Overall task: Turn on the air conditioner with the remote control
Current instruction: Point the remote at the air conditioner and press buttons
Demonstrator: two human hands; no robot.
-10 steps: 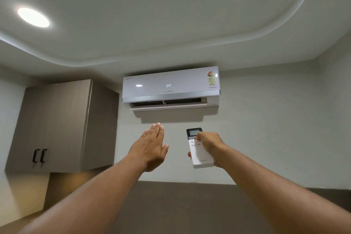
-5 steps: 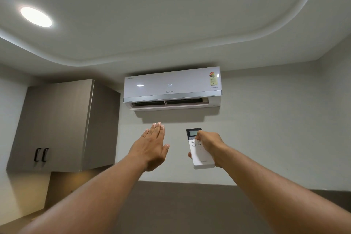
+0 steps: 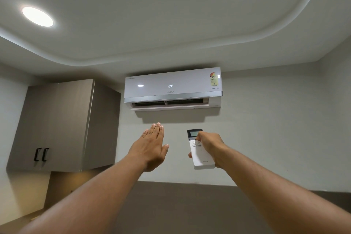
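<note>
A white wall air conditioner hangs high on the wall, its panel showing 24° and its lower flap standing open. Below it my right hand is raised and shut on a white remote control with a dark screen on top, the thumb resting on the buttons. My left hand is held up flat beside it, fingers straight and together, pointing up at the unit and holding nothing.
A grey wall cabinet with two black handles juts out at the left, level with my hands. Two round ceiling lights glow overhead. A dark wall band runs below the arms.
Both hands hold almost the same pose. The view has shifted slightly, so the air conditioner sits a little further right in the frame.
</note>
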